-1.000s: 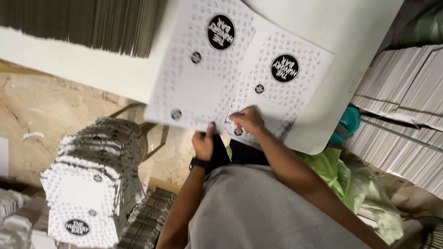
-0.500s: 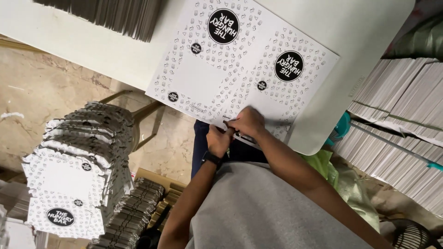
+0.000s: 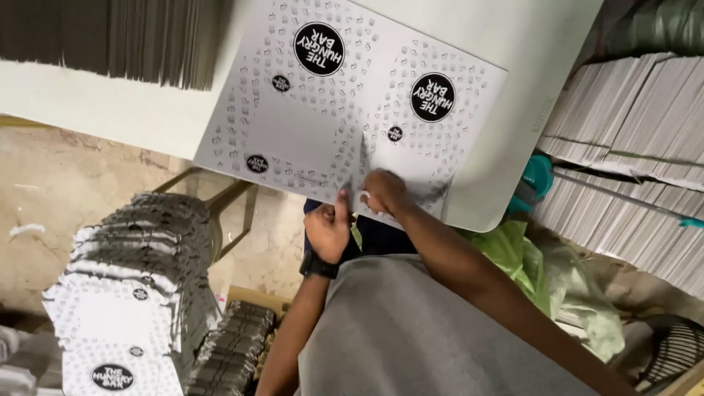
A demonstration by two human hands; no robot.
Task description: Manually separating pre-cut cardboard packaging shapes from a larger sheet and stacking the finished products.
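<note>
A flat white carton sheet [image 3: 308,139], printed with small grey marks and black round badges, lies on the white table [image 3: 132,110]. At the sheet's near edge my left hand [image 3: 326,231], with a black wristband, pinches the sheet, thumb raised against the edge. Just to the right, my right hand [image 3: 381,192] is curled over a flap of the same sheet, fingers bent down on it. The two hands are close together. My grey shirt fills the lower middle of the view.
A row of dark sheet edges [image 3: 117,37] stands on the table's far left. A tall pile of the same printed cartons [image 3: 125,323] sits low on the left. Stacks of white sheets [image 3: 631,161] fill the right, with green cloth [image 3: 528,271] below them.
The sheet has slid a little toward the right of the table. My left hand has come up from under the edge, thumb now on the sheet; my right hand stays on the flap.
</note>
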